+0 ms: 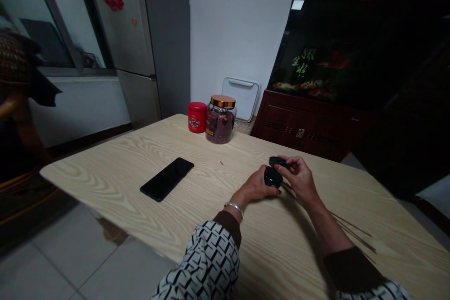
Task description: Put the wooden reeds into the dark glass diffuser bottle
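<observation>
Above the table, the left hand cups a black case while the right hand pinches a black lid just above it. A phone lies on the table, left of both hands — a jar and a red tin stand at its far edge.

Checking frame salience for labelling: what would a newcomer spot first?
The hands catch the eye first: at the table's near right, the left hand, wearing a silver bangle, cups a rounded black object while the right hand pinches a flat black piece. A black smartphone lies left of them on the pale wood-grain table. Beyond, a copper-lidded glass jar stands at the far edge, and a dark fish tank fills the upper right.
</observation>
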The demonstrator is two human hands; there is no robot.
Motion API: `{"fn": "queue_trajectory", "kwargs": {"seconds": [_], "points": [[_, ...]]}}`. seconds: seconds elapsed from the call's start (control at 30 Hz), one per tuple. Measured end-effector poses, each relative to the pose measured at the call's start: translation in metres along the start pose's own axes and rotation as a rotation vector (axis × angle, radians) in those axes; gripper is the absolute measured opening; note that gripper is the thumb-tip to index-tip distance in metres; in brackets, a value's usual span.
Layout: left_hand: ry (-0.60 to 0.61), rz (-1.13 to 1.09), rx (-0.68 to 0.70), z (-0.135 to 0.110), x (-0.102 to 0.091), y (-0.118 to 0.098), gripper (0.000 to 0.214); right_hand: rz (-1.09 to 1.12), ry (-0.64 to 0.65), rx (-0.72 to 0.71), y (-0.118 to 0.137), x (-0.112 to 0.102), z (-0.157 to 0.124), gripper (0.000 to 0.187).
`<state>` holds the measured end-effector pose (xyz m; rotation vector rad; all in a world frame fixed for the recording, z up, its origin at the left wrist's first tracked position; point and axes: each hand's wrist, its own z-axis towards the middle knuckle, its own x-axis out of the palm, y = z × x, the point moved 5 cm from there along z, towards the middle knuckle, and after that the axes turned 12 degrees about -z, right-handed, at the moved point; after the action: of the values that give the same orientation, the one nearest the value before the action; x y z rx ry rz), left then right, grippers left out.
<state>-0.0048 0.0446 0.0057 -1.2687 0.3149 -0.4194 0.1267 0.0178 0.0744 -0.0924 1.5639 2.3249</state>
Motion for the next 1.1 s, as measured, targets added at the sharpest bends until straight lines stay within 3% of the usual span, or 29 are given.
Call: {"fn": "queue_trajectory", "kwargs": {"seconds": [0.1,0.3,0.47,0.57,0.63,0.73,0.87,1.1], "points": [[0.002,0.0,-0.006,0.0,0.0,0.0,0.077,-0.1,0.083,-0.04,0.003,-0.006,-0.004,0.045],[0.014,0.015,-0.005,-0.001,0.0,-0.004,0.08,-0.504,0.321,-0.178,0.029,-0.01,0.004,0.053],[0.015,0.022,0.009,-0.001,0.0,-0.002,0.077,-0.874,0.379,-0.257,0.047,-0.008,0.014,0.047],[0.02,0.005,0.005,0.0,0.0,0.0,0.075,-1.078,0.389,-0.197,0.049,-0.007,0.016,0.049],[0.026,-0.015,0.005,0.0,0.001,0.0,0.073,-1.107,0.387,-0.145,0.048,-0.009,0.015,0.065],[0.023,-0.035,0.036,0.0,0.002,-0.003,0.073,-0.968,0.422,-0.213,0.05,-0.011,0.013,0.095],[0.018,-0.016,0.018,-0.002,0.001,-0.006,0.073,-0.838,0.558,-0.274,0.053,-0.013,0.01,0.09],[0.011,0.0,-0.019,-0.001,0.0,-0.006,0.075,-1.226,0.373,-0.098,0.056,-0.032,0.019,0.104]]}}
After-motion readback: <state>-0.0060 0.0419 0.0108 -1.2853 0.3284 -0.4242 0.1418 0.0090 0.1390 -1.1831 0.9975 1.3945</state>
